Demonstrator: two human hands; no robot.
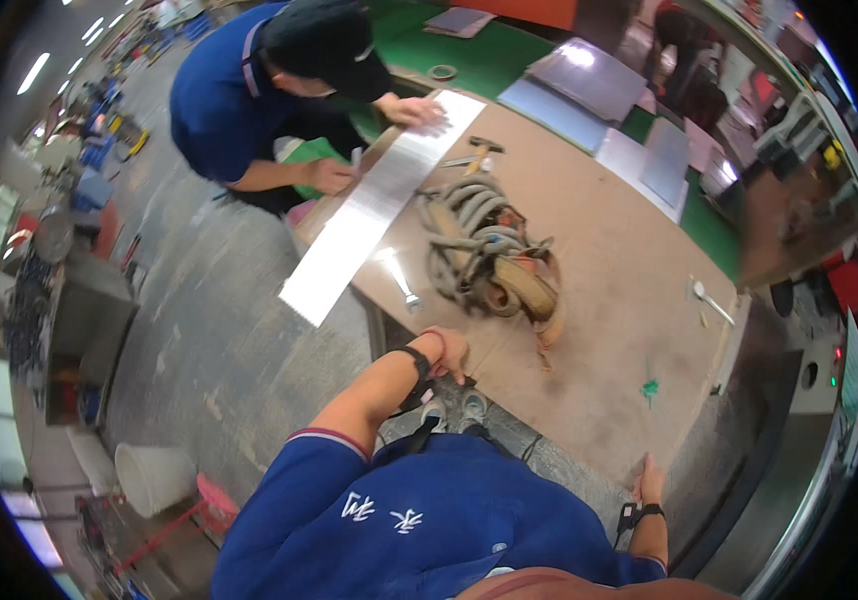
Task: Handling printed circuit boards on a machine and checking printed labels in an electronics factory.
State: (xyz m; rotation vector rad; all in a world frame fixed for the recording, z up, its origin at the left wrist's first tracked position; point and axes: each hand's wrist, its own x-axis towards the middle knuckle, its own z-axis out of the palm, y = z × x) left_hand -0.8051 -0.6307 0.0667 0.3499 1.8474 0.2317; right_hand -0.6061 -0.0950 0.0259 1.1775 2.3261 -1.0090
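Left fingers (456, 359) by surface's (599, 245) near edge, right fingers (650, 472) by near-right corner, can't tell if I'm gripping; likely standby while co-worker (217, 108) handles metal strip (377, 222), next probably steadying it.

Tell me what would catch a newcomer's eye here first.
The bright metal strip stands out first, slanting across the left edge of the table, a co-worker's hand on its far end. Next comes the heap of coils and straps, mid-table. A small green scrap lies beyond the right hand.
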